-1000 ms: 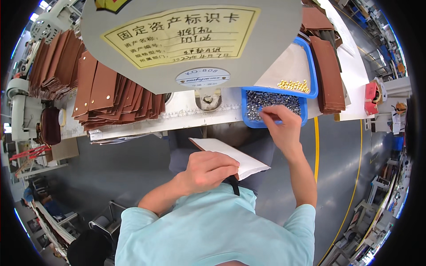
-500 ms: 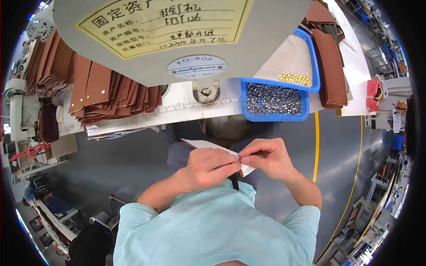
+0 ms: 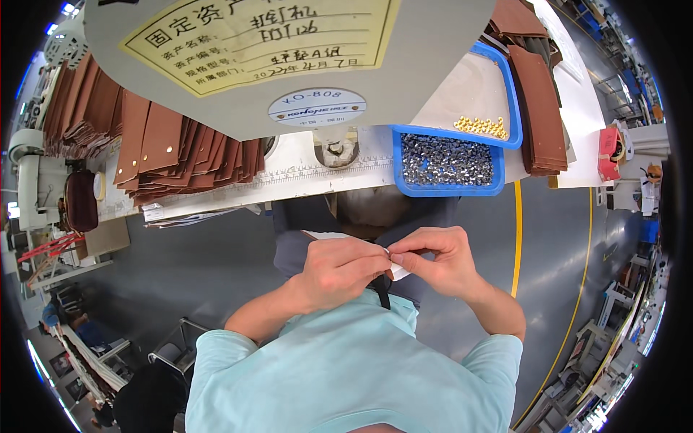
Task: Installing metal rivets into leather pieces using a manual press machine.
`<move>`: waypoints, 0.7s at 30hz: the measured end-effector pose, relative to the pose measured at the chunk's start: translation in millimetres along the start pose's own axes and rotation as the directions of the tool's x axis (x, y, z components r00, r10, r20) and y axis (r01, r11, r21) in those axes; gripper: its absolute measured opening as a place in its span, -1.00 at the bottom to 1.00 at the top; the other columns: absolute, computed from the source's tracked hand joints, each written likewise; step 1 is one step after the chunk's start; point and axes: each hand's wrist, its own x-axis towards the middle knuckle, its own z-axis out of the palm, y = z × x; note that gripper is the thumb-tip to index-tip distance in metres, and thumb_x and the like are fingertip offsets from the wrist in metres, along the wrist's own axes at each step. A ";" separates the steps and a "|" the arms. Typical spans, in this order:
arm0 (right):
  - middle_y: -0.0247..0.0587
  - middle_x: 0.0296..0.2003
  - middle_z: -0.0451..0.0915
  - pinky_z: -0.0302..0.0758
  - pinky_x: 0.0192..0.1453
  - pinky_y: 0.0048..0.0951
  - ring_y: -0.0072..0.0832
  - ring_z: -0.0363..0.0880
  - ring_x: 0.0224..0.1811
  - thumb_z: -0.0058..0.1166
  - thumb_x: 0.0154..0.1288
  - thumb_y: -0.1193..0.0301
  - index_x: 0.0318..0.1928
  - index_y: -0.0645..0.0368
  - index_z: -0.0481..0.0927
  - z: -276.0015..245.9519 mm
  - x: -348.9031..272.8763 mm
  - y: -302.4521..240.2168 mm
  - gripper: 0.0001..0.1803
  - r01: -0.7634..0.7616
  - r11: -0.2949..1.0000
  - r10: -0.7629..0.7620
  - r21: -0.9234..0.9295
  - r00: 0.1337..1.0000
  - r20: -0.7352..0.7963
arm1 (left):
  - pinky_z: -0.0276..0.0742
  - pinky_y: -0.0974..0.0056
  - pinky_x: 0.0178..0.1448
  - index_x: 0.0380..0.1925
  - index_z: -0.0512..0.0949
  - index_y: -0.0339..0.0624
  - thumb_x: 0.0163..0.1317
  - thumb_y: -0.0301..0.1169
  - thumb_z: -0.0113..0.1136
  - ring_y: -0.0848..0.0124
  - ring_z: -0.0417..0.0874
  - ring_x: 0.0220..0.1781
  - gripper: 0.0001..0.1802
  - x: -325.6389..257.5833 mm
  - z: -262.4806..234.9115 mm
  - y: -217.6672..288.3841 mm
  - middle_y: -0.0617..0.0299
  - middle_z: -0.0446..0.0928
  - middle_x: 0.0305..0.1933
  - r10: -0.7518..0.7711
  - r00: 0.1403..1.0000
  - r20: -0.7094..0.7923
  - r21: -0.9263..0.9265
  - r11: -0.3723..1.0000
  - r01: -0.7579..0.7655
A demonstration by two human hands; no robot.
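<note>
Over my lap, my left hand point(image 3: 338, 267) and my right hand point(image 3: 440, 261) are closed on a brown leather-like strip point(image 3: 398, 272) with a white face. Fingertips of both hands meet at its right end, pinching close together. Whether a small part sits between them is hidden. Much of the strip lies behind my left hand; its far end shows beyond the knuckles. Ahead on the bench is a grey machine head point(image 3: 433, 43) with a yellow label, its lower tool point(image 3: 336, 150) at the bench's front edge.
Stacked brown strips point(image 3: 184, 162), some with gold studs, lie left on the white bench point(image 3: 303, 177). To the right, a blue tray point(image 3: 449, 191) holds small silvery metal pieces, and another blue tray point(image 3: 514, 108) holds gold round studs point(image 3: 482, 128). More brown strips point(image 3: 538, 123) lie beyond.
My left fingers have straightened and moved toward my right fingertips. Less of the strip's white face shows between and beyond the hands. The camera view has shifted slightly.
</note>
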 end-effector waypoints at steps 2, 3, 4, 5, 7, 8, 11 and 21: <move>-0.14 -0.26 0.79 0.68 -0.17 -0.53 -0.53 0.77 -0.25 0.34 0.29 0.61 -0.11 0.25 0.82 1.6 0.1 -1.0 -0.83 0.012 1.000 -0.012 -0.013 1.000 -0.011 | 0.70 0.32 -0.36 -0.35 0.72 -0.19 -0.15 -0.68 0.51 0.31 0.77 -0.39 -0.70 -1.1 -0.6 0.4 0.23 0.73 -0.32 -0.025 1.000 0.008 0.003 1.000 0.025; -0.13 -0.26 0.80 0.68 -0.17 -0.52 -0.52 0.78 -0.26 0.34 0.28 0.61 -0.11 0.25 0.82 2.3 0.5 -1.5 -0.82 -0.001 1.000 0.001 -0.016 1.000 -0.019 | 0.70 0.32 -0.36 -0.35 0.72 -0.19 -0.15 -0.68 0.51 0.31 0.77 -0.39 -0.70 -1.3 -0.5 0.3 0.23 0.73 -0.32 -0.025 1.000 0.009 0.003 1.000 0.025; -0.12 -0.26 0.80 0.69 -0.18 -0.52 -0.51 0.78 -0.27 0.34 0.26 0.62 -0.12 0.24 0.82 2.8 0.9 -1.7 -0.82 -0.013 1.000 0.013 -0.019 1.000 -0.026 | 0.70 0.31 -0.35 -0.35 0.72 -0.19 -0.14 -0.68 0.51 0.32 0.77 -0.39 -0.71 -1.5 -0.5 0.0 0.22 0.73 -0.31 -0.047 0.999 0.018 -0.005 0.999 0.047; -0.12 -0.26 0.80 0.69 -0.18 -0.52 -0.51 0.78 -0.27 0.34 0.26 0.62 -0.12 0.24 0.82 2.7 0.9 -1.1 -0.82 -0.013 1.000 0.012 -0.019 1.000 -0.026 | 0.71 0.30 -0.34 -0.35 0.72 -0.19 -0.13 -0.68 0.51 0.32 0.77 -0.38 -0.71 -1.6 -0.6 -0.3 0.22 0.72 -0.29 -0.069 0.997 0.027 -0.013 0.998 0.069; -0.12 -0.25 0.80 0.70 -0.18 -0.49 -0.44 0.80 -0.29 0.37 0.22 0.59 -0.13 0.24 0.82 2.0 0.4 1.2 -0.81 0.108 0.981 -0.112 -0.160 0.994 -0.019 | 0.70 0.30 -0.35 -0.35 0.73 -0.18 -0.11 -0.67 0.51 0.33 0.77 -0.37 -0.73 -2.8 0.0 -0.8 0.22 0.72 -0.28 -0.103 0.994 0.033 -0.039 0.994 0.105; -0.12 -0.25 0.80 0.70 -0.18 -0.49 -0.44 0.80 -0.29 0.37 0.22 0.59 -0.13 0.24 0.82 1.4 0.1 1.9 -0.81 0.108 0.981 -0.112 -0.160 0.994 -0.018 | 0.70 0.30 -0.35 -0.36 0.73 -0.17 -0.09 -0.66 0.52 0.34 0.76 -0.36 -0.74 -3.4 0.1 -0.8 0.22 0.72 -0.27 -0.138 0.990 0.039 -0.064 0.988 0.140; -0.12 -0.22 0.81 0.71 -0.16 -0.46 -0.37 0.81 -0.27 0.40 0.17 0.57 -0.12 0.24 0.81 0.9 0.1 1.8 -0.77 0.201 0.953 -0.207 -0.226 0.978 -0.004 | 0.68 0.32 -0.34 -0.36 0.74 -0.15 -0.06 -0.64 0.53 0.35 0.76 -0.34 -0.76 -0.8 -2.2 4.0 0.23 0.72 -0.26 -0.259 0.964 0.059 -0.085 0.961 0.263; -0.15 -0.24 0.80 0.76 -0.10 -0.42 -0.38 0.81 -0.22 0.61 0.00 0.48 -0.08 0.24 0.79 3.5 0.7 6.9 -0.59 0.171 0.957 -0.170 -0.232 0.985 0.024 | 0.69 0.32 -0.26 -0.28 0.77 -0.13 0.01 -0.62 0.50 0.35 0.77 -0.29 -0.76 -7.7 -4.7 9.8 0.22 0.74 -0.25 -0.397 0.909 0.124 -0.100 0.907 0.410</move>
